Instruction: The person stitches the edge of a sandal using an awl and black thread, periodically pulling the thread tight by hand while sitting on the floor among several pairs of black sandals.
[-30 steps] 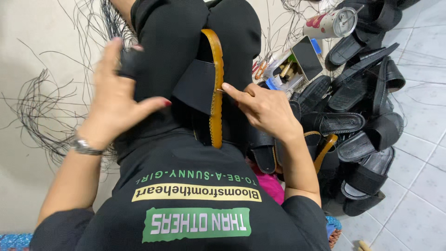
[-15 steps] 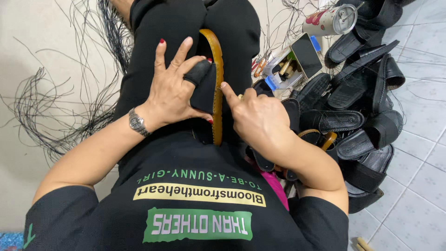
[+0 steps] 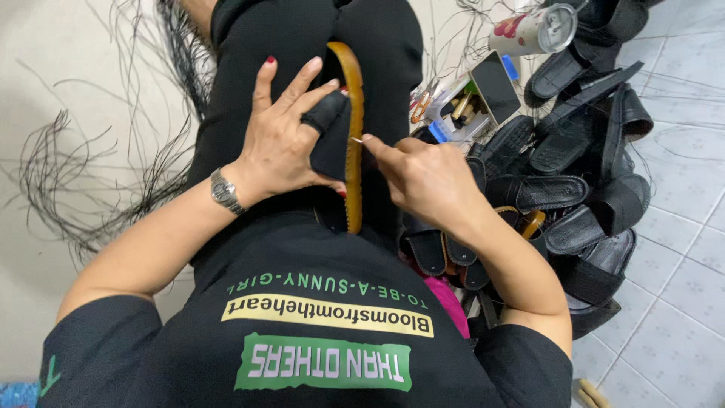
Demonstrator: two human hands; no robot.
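The left hand (image 3: 283, 147) lies spread over a sandal (image 3: 349, 136) stood on edge on the lap, thumb and sleeved forefinger pinching its black strap against the tan sole. The right hand (image 3: 423, 174) is closed to a pinch on a needle (image 3: 356, 140) just right of the sole's rim. The needle points toward the left thumb — a slip through the stiff edge could prick it. The sandal, balanced on its edge, could twist under a hard push. Right of the sandal, a heap of black sandals (image 3: 574, 166) crowds the elbow — thread could snag there
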